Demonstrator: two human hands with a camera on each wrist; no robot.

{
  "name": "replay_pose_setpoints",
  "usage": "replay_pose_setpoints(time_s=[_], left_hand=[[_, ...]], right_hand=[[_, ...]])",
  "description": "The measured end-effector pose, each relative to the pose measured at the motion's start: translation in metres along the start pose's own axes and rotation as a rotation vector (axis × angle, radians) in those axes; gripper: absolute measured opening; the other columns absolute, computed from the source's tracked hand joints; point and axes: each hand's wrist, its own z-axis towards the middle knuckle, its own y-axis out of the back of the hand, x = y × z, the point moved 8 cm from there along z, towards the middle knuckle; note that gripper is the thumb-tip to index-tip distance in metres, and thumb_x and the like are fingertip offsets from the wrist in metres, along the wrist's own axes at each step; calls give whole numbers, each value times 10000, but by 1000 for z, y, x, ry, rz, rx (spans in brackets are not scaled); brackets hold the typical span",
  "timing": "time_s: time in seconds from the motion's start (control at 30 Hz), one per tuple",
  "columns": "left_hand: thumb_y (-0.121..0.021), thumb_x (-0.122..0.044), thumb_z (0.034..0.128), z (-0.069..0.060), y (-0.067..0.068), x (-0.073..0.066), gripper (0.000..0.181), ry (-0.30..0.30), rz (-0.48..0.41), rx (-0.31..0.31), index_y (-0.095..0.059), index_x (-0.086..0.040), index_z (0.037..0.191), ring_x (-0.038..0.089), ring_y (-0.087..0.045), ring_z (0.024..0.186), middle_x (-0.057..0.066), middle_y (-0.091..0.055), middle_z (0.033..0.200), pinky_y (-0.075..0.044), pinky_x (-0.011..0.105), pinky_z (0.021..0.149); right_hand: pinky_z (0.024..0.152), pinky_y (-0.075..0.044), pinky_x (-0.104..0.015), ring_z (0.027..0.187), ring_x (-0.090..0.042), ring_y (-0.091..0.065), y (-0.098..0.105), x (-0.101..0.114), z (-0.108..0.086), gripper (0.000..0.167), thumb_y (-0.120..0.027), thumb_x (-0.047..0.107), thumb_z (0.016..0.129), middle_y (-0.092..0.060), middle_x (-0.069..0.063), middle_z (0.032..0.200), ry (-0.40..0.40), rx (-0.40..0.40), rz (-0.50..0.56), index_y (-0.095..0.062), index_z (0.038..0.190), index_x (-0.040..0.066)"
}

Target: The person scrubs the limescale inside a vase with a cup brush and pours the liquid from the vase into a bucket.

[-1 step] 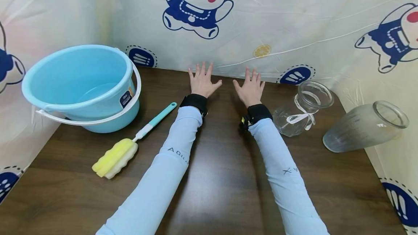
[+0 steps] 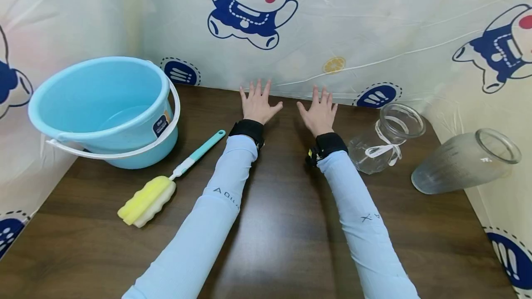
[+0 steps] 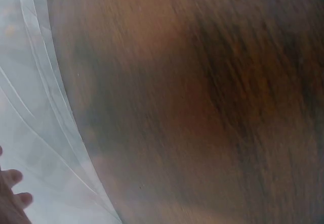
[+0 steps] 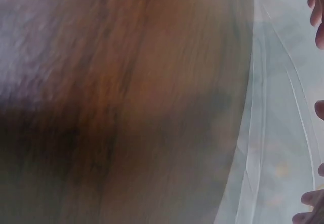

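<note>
Both hands lie at the far edge of the brown table, fingers spread and holding nothing. The left hand (image 2: 257,105) is nearest the sponge brush, whose teal handle (image 2: 206,146) points toward its wrist; the yellow and white sponge head (image 2: 147,200) lies nearer the front. The right hand (image 2: 320,114) is a little left of a clear glass jar (image 2: 370,151) with a white bow. In the left wrist view, fingertips (image 3: 15,177) show at the lower left corner; in the right wrist view, fingertips (image 4: 310,197) show along the right edge.
Two light blue basins or buckets, one in the other (image 2: 104,100), stand at the left with a white handle around them. A tall greyish glass vase (image 2: 461,163) leans at the right. A patterned sheet (image 2: 353,22) hangs behind the table (image 2: 282,243) and along its sides.
</note>
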Motion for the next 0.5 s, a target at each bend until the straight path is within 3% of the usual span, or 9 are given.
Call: replay_pose_setpoints(time_s=[0.13,0.27,0.5], left_hand=[[-405,-643,840,1,3,-3,790,-26,-16,-5,-143,-235,1464,297,-108,1380,85,-155,1508,-14,536,1075],[-432,-614,847,1,15,-6,772,-60,-57,-48,-171,-225,1460,291,-115,1379,85,-156,1507,-31,532,1078],[-481,-587,835,-2,34,-12,796,-96,-177,-83,-149,-224,1461,283,-136,1375,88,-181,1500,-53,529,1080]], right_hand=[[1079,-69,-526,1378,-340,-14,6,2,-2,796,-337,604,892,-25,-147,1513,11,-11,8,2,1468,172],[1084,-78,-511,1379,-333,-35,17,7,-5,825,-372,608,880,-51,-149,1510,34,-39,46,-19,1468,149],[1090,-94,-487,1380,-312,-61,32,14,-13,847,-458,565,865,-84,-152,1506,62,-72,107,-67,1464,112]])
